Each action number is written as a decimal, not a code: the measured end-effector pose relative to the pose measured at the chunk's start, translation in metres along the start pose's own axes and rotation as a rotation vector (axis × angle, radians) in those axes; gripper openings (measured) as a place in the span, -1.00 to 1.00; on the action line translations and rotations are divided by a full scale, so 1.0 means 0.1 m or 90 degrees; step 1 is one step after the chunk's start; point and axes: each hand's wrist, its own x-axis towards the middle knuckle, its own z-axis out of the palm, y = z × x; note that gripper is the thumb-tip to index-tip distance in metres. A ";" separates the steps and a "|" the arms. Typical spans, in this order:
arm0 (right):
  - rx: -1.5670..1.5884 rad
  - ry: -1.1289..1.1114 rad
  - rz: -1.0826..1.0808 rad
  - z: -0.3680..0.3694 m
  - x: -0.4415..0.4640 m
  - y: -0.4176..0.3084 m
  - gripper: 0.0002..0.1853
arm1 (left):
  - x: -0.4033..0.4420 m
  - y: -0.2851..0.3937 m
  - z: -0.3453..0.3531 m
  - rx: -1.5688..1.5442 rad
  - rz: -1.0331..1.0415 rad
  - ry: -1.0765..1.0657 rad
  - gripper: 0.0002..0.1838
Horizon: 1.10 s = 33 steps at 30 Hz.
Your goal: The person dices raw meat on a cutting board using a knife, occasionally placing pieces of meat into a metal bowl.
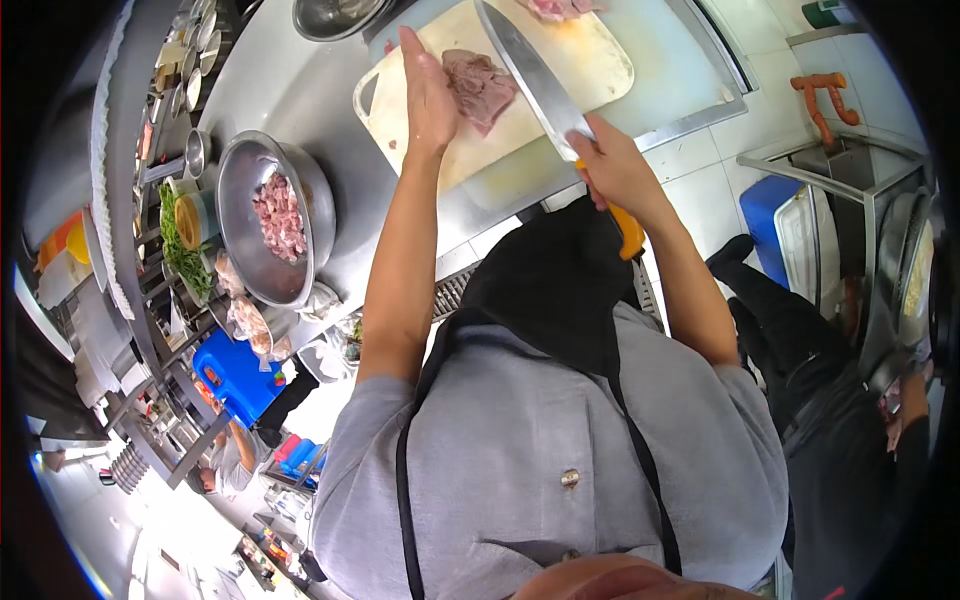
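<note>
The right hand [615,165] is wrapped round a long, broad steel knife with a yellow-orange handle [540,88], forefinger and thumb pinching near the blade's heel. The left hand [430,100] has its fingers straight and flat, pinching nothing; its palm side faces a thick brownish-pink slab of meat [478,88], and whether they touch I cannot tell. That slab lies between both hands, just left of the blade, on a cream-white rectangular cutting board [600,70].

The chief risk, I judge, is the left hand — those outstretched fingertips are not tucked back, so a leftward swing of the blade could catch them. Moist meat could skid on the board too, with no fingers curled over it. A slick handle might twist in the right hand. And a person in black clothing [800,350] stands near the right elbow — a bump there could jolt the knife.
</note>
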 end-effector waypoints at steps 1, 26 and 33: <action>-0.018 -0.003 -0.009 0.06 0.04 -0.05 -0.71 | -0.06 0.03 0.06 0.027 0.026 0.063 -0.25; -0.034 -0.135 0.009 0.18 0.26 -0.02 -0.70 | -0.11 0.11 0.30 0.289 0.106 0.068 -0.21; -0.048 -0.149 0.034 0.15 0.15 -0.14 -0.70 | -0.12 0.08 0.24 0.276 0.094 0.040 -0.19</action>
